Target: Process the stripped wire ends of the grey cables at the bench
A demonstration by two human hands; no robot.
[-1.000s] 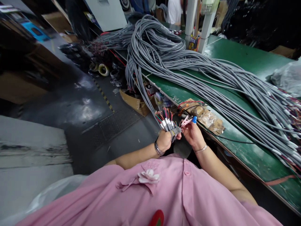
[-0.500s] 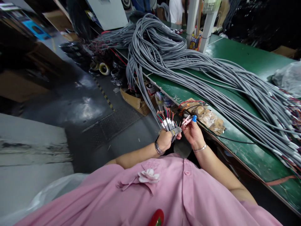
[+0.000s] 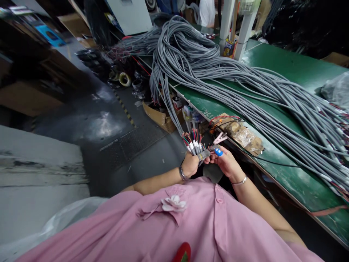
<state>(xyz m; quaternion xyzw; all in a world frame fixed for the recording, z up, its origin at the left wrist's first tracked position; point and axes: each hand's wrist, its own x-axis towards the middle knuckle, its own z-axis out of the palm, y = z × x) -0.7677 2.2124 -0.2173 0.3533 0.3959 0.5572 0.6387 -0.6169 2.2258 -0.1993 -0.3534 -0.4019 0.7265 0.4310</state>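
My left hand (image 3: 191,163) is closed around a bundle of grey cables (image 3: 195,146). The cable ends point up, with white bands and fans of thin coloured wires. A grey cover sits on my left thumb. Close beside it, my right hand (image 3: 225,160) has its thumb, in a blue finger cot (image 3: 218,152), pressed toward the fingers. Its fingertips meet thin wires at the left fingertips; exactly what they pinch is partly hidden. Just above the right hand, a pale pink clip (image 3: 220,138) stands at the bench edge.
Long grey cables (image 3: 231,76) lie heaped across the green bench (image 3: 283,58). A taped cardboard piece (image 3: 245,140) rests at its near edge. Below are an open cardboard box (image 3: 158,118) and wire rolls (image 3: 124,79). A person in white (image 3: 206,14) is at the far side.
My right hand has moved down from the pink clip, and its thumb has folded in toward the wires. My left hand still grips the cable bundle. The view has shifted slightly.
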